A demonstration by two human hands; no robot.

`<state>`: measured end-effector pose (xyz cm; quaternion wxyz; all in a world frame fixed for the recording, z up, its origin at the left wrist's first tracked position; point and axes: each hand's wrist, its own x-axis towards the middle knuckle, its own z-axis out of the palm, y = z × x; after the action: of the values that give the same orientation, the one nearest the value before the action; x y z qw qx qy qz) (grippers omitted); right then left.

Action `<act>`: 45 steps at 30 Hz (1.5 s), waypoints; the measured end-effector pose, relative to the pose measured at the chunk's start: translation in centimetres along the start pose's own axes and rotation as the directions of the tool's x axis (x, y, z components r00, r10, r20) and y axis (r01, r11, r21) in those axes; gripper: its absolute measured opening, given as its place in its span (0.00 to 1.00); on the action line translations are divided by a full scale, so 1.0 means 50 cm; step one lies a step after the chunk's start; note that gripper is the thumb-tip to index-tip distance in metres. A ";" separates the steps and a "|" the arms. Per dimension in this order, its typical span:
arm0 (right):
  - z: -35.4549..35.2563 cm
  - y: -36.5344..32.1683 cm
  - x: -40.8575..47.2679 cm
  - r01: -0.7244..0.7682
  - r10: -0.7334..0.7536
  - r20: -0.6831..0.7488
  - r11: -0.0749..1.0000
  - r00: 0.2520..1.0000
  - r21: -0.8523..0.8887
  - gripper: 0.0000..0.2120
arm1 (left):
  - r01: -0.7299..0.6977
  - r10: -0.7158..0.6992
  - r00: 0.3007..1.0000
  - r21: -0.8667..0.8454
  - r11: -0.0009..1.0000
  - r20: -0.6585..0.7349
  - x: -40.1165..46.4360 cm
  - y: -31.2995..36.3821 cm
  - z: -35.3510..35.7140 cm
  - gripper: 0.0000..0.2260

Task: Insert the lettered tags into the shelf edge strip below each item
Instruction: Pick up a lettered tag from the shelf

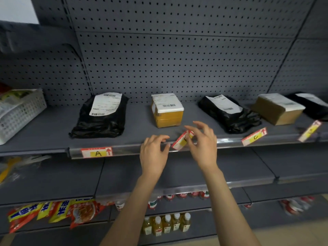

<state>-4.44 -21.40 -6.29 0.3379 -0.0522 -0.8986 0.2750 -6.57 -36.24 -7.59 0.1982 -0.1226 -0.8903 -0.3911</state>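
A red-and-white tag (181,140) with a yellow patch is tilted at the shelf edge strip (127,150), below the yellow box (167,110). My right hand (202,144) pinches its upper right end. My left hand (154,153) rests on the strip just left of the tag, fingers curled, touching its lower end. Tag A (96,152) sits flat in the strip under the left black parcel (101,116). Tag C (254,136) lies tilted below the second black parcel (229,114). A further tag (309,130) leans at the far right.
A brown box (278,108) and another black parcel (314,103) lie at the right. A white basket (19,112) stands at the left. Lower shelves hold snack bags (56,213), bottles (166,224) and cans. Pegboard backs the shelf.
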 end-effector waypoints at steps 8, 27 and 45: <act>-0.020 0.084 0.037 -0.013 -0.012 0.120 0.979 0.993 0.204 0.03 | 0.091 -0.090 0.986 -0.001 0.996 -0.138 -0.006 0.046 0.064 0.09; 0.028 0.056 0.000 -0.009 -0.036 0.207 0.978 0.978 0.209 0.06 | 0.143 -0.151 0.981 -0.076 0.987 -0.121 -0.029 -0.002 0.012 0.10; -0.088 0.155 -0.058 -0.135 0.138 0.008 0.959 0.990 0.249 0.11 | -0.095 0.096 0.995 -0.018 0.995 0.013 -0.051 0.109 0.077 0.11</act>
<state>-0.15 -13.65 -9.35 0.3263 -0.0725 -0.8496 0.4080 -3.23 -29.94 -7.59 0.2095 -0.1694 -0.8815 -0.3878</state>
